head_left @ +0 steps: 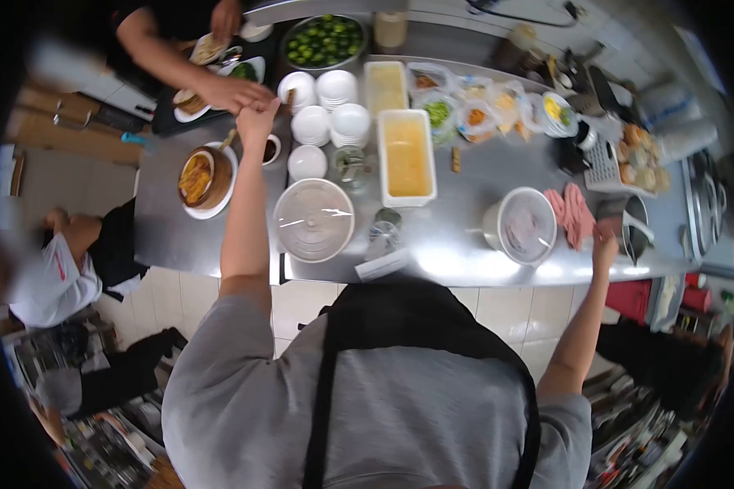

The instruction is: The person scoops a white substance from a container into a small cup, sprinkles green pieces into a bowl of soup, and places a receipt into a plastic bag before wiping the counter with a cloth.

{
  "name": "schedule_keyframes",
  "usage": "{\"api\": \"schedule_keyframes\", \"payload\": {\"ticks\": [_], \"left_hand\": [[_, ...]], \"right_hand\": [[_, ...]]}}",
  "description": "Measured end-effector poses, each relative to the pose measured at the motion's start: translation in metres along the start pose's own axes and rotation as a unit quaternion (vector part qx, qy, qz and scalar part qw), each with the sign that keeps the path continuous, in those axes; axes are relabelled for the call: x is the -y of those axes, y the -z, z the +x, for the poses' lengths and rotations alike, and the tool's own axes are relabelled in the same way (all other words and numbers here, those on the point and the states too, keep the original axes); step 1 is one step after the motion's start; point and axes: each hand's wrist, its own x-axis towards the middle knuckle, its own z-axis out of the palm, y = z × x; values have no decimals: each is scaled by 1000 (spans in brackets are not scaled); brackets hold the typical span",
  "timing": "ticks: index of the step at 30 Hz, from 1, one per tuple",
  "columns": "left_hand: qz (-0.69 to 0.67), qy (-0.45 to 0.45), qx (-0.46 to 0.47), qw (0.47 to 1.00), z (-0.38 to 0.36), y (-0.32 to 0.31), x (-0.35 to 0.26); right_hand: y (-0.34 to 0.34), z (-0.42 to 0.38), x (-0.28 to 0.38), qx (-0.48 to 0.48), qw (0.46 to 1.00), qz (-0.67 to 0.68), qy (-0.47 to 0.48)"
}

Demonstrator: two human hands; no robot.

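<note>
My left hand reaches to the upper left and meets a co-worker's hand; its fingers overlap that hand, so what it holds, if anything, is unclear. Below it, a round brown dish with orange food rests on a white plate. A small bowl of dark sauce is just right of my left wrist. Far to the right, my right hand is closed between a pink cloth and a metal pot; whatever is in its fingers is too small to make out.
Stacked white bowls, a lidded round tub and a yellow-filled container stand mid-counter. A lidded white bucket is left of the cloth. Green limes fill a bowl at the back. Other people are at the left and lower right.
</note>
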Motion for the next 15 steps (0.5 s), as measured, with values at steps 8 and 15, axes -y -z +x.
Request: {"api": "schedule_keyframes", "payload": {"ticks": [8,15], "left_hand": [[74,-109,57,990,13,-34,-3],[96,-117,-37,988,-74,67,-108]], "right_hand": [[-33,15,44,133,989,65,-4],[-10,91,92,109,991,70,39]]}}
